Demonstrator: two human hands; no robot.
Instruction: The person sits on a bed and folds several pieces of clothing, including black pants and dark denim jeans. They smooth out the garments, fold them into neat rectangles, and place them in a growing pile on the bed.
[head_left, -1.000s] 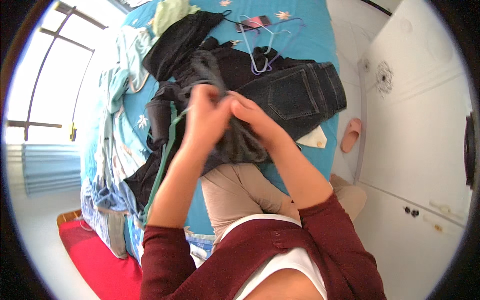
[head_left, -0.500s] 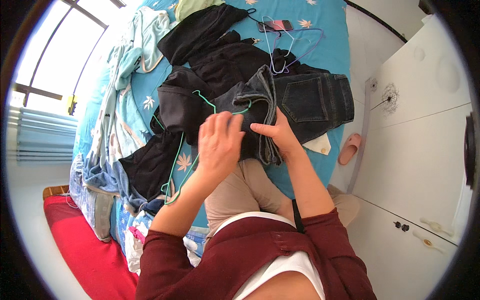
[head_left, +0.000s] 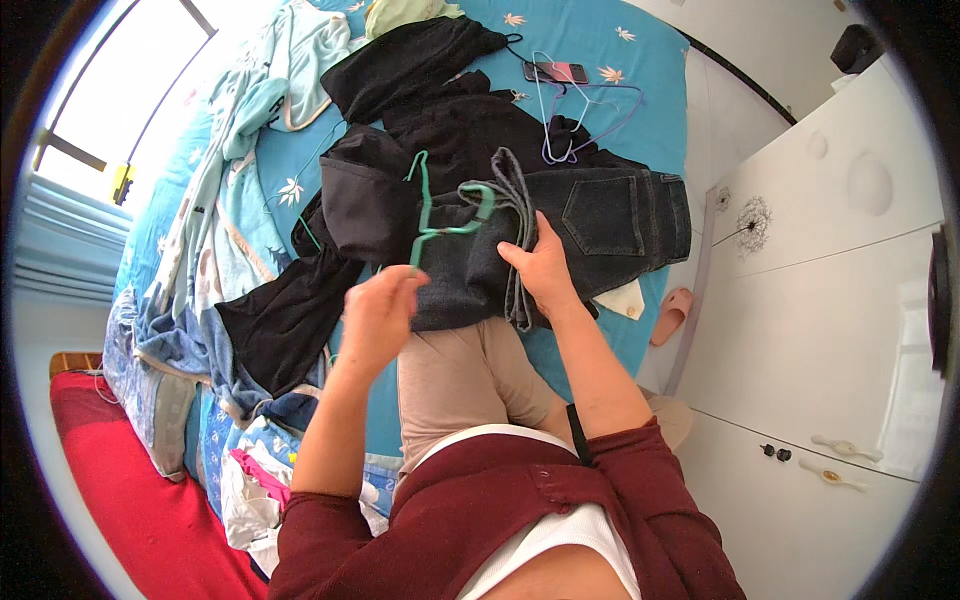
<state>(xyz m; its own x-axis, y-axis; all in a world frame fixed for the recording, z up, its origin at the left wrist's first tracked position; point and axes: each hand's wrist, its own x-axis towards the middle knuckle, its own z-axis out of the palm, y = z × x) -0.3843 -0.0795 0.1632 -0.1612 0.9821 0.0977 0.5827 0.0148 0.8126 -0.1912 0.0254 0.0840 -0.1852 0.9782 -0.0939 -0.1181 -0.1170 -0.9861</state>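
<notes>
My left hand (head_left: pixel 380 312) is closed on a green clothes hanger (head_left: pixel 425 197), which stands up above the jeans with its curved hook toward the right. Dark jeans (head_left: pixel 600 215) lie on the bed, their waistband at the right and a back pocket facing up. At the folded leg end, my right hand (head_left: pixel 542 270) grips the layered denim, thumb on the near side and fingers behind. Just left of the jeans lies a dark grey garment (head_left: pixel 368 200). The lower part of the hanger is hidden by my left hand and arm.
Black clothes (head_left: pixel 415 65) spread over the blue bed sheet (head_left: pixel 655 100). White and purple hangers (head_left: pixel 548 100) lie near a phone (head_left: pixel 572 72). A pale blue blanket (head_left: pixel 245 110) runs along the left. White cabinets (head_left: pixel 820 260) and a pink slipper (head_left: pixel 670 315) are at the right.
My left hand has moved down and left off the denim, lifting the green hanger up from the clothes. My right hand keeps its hold on the jeans, slightly further left.
</notes>
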